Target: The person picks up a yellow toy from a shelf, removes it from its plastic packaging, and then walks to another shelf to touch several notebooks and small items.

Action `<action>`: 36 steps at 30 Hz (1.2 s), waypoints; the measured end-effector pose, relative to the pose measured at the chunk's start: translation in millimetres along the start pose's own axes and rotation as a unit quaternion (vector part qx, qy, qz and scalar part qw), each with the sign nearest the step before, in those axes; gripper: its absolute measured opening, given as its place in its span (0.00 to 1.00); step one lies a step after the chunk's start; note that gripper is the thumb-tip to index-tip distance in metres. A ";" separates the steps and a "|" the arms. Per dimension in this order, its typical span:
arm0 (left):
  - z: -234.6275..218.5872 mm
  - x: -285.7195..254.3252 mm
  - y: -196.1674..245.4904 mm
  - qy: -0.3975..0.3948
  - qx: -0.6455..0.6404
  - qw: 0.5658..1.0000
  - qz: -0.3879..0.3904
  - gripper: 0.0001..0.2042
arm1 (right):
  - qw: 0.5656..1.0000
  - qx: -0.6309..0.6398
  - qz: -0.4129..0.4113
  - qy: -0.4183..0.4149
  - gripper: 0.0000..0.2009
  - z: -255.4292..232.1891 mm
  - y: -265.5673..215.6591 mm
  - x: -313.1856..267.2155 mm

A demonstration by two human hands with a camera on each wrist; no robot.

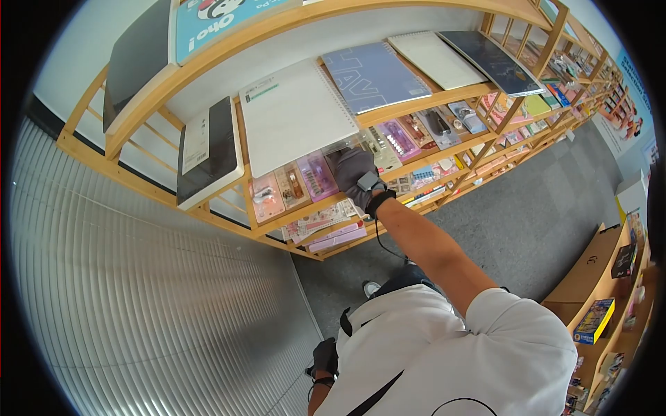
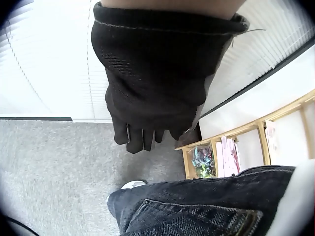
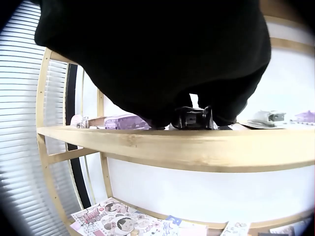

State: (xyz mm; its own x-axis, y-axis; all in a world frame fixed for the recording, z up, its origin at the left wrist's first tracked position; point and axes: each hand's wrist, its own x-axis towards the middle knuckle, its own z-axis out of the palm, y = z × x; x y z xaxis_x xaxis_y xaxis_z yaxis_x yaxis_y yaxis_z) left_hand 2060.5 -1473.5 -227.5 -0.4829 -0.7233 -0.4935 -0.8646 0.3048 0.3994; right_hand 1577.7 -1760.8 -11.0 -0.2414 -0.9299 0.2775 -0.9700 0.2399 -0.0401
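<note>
In the head view my gloved right hand (image 1: 355,173) reaches into the shelf tier below the notepads. Seen from the right wrist, the dark gloved right hand (image 3: 162,59) has its thumb and fingers around a small black, shiny packaged item (image 3: 192,118) at the shelf's front edge; its exact kind cannot be told. Beside it lies a purple blister pack (image 1: 317,175), with another purple pack (image 1: 399,138) on the other side. My left hand (image 2: 152,83), in a black glove, hangs beside my body with its fingers pointing down, holding nothing.
Large spiral pads, including a white one (image 1: 298,114) and a blue one (image 1: 374,75), lie on the tier above. A dark book (image 1: 208,152) leans at the left end. The wooden shelf edge (image 3: 162,145) runs under the right hand. Blinds (image 1: 152,277) stand at left.
</note>
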 end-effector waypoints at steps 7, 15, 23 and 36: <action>-6.8 -0.1 12.5 -0.034 0.004 0.999 -0.007 0.15 | 0.988 0.091 0.015 0.127 0.18 -42.3 29.5 -15.5; -9.5 5.2 0.7 -0.044 0.038 0.998 0.009 0.15 | 0.982 0.130 0.097 0.101 0.15 -16.1 73.6 -23.7; -16.5 10.9 -18.1 0.063 0.026 0.993 0.096 0.20 | 0.985 0.145 0.081 0.057 0.17 -8.4 66.5 -19.7; 15.5 22.7 -17.4 0.192 -0.070 0.935 0.291 0.21 | 0.984 0.054 0.125 0.113 0.18 -9.8 147.9 -32.4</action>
State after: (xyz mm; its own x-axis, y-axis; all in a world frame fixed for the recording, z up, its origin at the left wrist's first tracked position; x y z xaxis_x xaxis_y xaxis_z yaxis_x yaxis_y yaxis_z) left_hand 2062.4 -1485.6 -257.6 -0.7571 -0.6379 0.1412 -0.4323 0.6512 0.6238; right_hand 1442.3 -1692.4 -16.5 -0.4724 -0.7572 0.4511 -0.8813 0.4110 -0.2330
